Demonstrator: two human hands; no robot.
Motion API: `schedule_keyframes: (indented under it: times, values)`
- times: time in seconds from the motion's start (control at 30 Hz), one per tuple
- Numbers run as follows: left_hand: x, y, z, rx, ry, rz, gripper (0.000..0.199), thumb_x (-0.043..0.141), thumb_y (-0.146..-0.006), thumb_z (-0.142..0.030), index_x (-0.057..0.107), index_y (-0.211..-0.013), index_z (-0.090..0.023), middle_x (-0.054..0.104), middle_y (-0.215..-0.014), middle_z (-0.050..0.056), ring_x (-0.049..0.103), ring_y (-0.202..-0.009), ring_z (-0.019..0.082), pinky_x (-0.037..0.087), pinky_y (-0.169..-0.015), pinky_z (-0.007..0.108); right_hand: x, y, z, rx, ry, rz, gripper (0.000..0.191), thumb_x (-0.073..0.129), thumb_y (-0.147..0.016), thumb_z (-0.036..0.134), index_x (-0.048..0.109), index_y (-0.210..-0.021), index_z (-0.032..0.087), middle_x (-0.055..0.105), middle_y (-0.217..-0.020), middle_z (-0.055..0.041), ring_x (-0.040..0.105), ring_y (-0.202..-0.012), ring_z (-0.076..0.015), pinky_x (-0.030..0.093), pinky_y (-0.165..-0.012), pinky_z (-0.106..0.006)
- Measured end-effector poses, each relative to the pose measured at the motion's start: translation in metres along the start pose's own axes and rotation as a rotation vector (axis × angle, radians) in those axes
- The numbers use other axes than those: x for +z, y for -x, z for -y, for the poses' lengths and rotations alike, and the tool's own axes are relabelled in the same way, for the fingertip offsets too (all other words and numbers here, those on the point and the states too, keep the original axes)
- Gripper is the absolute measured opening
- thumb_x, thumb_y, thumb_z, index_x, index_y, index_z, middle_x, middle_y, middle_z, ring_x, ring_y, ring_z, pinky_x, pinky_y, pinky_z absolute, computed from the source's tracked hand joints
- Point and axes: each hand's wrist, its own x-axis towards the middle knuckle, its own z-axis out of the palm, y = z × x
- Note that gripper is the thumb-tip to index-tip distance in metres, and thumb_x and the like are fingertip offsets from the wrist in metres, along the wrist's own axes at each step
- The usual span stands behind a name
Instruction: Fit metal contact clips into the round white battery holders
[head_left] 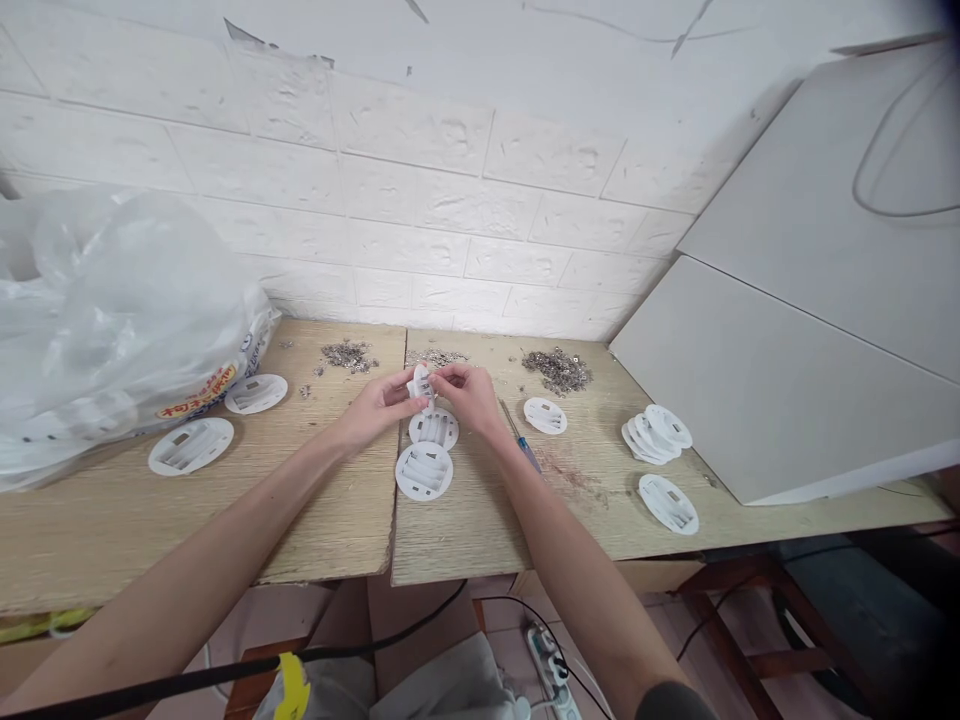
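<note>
Pinching a white disc at frame centre, the left hand is nearly closed; the right hand curls against it, its hold unclear. Slack fingers could drop it.

Round white plastic discs: smooth, matt | small silvery metal pieces: shiny | pale brown wood-grain tabletop: matt | translucent plastic bag: glossy, crinkled | white brick-patterned wall: embossed
</note>
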Motion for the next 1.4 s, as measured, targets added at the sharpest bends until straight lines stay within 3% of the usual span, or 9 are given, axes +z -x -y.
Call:
schedule_keyframes:
  times: [0.17,0.33,0.53,0.9,1.27,1.4]
  values:
    - [0.001,-0.002,0.001,0.001,0.058,-0.012,0.043,0.069,-0.073,-0.028,0.064,-0.114,-0.016,0.067,-0.111,0.009,0.061,-0.101,0.024,0.048,-0.090,0.036,0.000,-0.002,-0.002,0.018,-0.030,-0.011,0.014,0.060,-0.074,0.029,0.060,-0.072,0.016,0.062,-0.069,-0.0019,0.053,-0.061,-0.0116,0.042,-0.057,-0.024]
    - [0.004,-0.003,0.000,-0.055,0.206,-0.301,0.052,0.060,-0.070,-0.018,0.049,-0.120,-0.022,0.066,-0.092,0.003,0.064,-0.075,0.018,0.053,-0.064,0.030,0.003,-0.002,0.000,-0.010,-0.189,0.068,0.021,0.060,-0.076,0.037,0.057,-0.074,0.016,0.059,-0.070,-0.0009,0.052,-0.064,-0.0111,0.041,-0.059,-0.024]
    - [0.006,-0.001,-0.003,-0.070,0.170,-0.202,0.029,0.065,-0.076,-0.038,0.050,-0.095,-0.022,0.062,-0.070,0.000,0.059,-0.054,0.017,0.050,-0.041,0.027,0.005,0.000,0.005,-0.002,-0.373,0.199,0.027,0.064,-0.075,0.042,0.058,-0.078,0.016,0.053,-0.068,0.0017,0.047,-0.062,-0.0093,0.040,-0.059,-0.023]
    - [0.004,0.001,-0.004,-0.060,0.138,-0.165,0.032,0.070,-0.073,-0.044,0.052,-0.087,-0.021,0.062,-0.067,-0.001,0.058,-0.048,0.015,0.048,-0.036,0.024,0.005,0.001,0.008,0.016,-0.369,0.209,0.036,0.066,-0.071,0.051,0.057,-0.082,0.018,0.057,-0.072,0.0011,0.050,-0.064,-0.0099,0.043,-0.062,-0.023]
    - [0.004,0.002,-0.006,-0.072,0.136,-0.122,0.032,0.069,-0.074,-0.044,0.051,-0.086,-0.020,0.060,-0.067,-0.002,0.058,-0.048,0.014,0.048,-0.036,0.023,0.003,0.004,0.013,0.011,-0.421,0.224,0.028,0.067,-0.072,0.043,0.059,-0.077,0.016,0.056,-0.070,0.0017,0.048,-0.061,-0.0083,0.043,-0.060,-0.022]
    - [0.005,0.001,-0.004,-0.081,0.143,-0.156,0.031,0.069,-0.074,-0.042,0.053,-0.087,-0.020,0.060,-0.066,-0.002,0.058,-0.048,0.014,0.048,-0.037,0.023,0.003,0.003,0.012,0.032,-0.387,0.214,0.030,0.065,-0.072,0.045,0.058,-0.078,0.017,0.055,-0.069,0.0019,0.048,-0.061,-0.0086,0.042,-0.060,-0.022]
